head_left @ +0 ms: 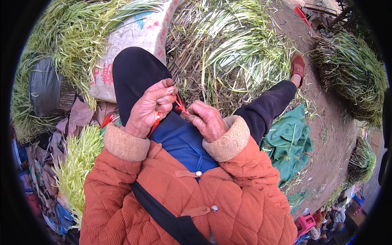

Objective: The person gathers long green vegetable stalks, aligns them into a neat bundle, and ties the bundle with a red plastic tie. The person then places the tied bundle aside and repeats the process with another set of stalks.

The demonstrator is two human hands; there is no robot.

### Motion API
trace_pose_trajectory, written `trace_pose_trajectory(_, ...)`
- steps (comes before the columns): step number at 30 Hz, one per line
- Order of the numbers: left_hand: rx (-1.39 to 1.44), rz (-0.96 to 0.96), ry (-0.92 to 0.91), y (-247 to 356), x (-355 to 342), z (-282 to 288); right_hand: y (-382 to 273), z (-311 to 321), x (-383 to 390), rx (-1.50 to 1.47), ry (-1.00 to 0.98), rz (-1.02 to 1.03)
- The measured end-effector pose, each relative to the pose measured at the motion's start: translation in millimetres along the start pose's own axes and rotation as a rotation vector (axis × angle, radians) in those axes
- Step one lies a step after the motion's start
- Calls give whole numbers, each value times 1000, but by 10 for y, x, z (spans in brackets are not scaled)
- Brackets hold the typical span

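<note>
Over my lap, both hands work on a thin red plastic tie (179, 107) that stretches between them. My left hand (153, 104) is closed, with the tie pinched between thumb and fingers and more red strip hanging below its palm. My right hand (207, 119) pinches the other end, where the strip looks looped or knotted; the fingers partly hide that spot. Beyond my knees lies a big heap of long green stalks (241, 53) with pale ends. A white printed foam box (122, 41) stands beside my left knee.
Pale-yellow leafy stalks (79, 167) lie at my left, with more greens (61, 28) behind a grey wrapped bundle (45, 85). A green woven sack (290, 143) is crumpled at my right. Bundled greens (351, 73) sit across the dirt path (330, 147); a pink stool (304, 224) stands lower right.
</note>
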State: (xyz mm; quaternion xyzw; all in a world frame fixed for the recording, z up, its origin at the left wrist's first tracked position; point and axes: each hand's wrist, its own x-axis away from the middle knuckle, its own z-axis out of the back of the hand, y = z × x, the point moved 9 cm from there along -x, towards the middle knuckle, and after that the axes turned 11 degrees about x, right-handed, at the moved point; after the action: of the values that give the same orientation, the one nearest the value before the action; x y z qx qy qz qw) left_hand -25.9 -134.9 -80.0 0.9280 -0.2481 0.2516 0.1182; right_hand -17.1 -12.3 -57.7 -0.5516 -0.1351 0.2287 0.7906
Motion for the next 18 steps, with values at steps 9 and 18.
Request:
trace_pose_trajectory(9,-171,-80,-13,48,186,-151,-137,159,216,418,112,39)
trace_pose_trajectory(18,-1167,52,-83,-181,178,-324,-52,564,230,557,382,14)
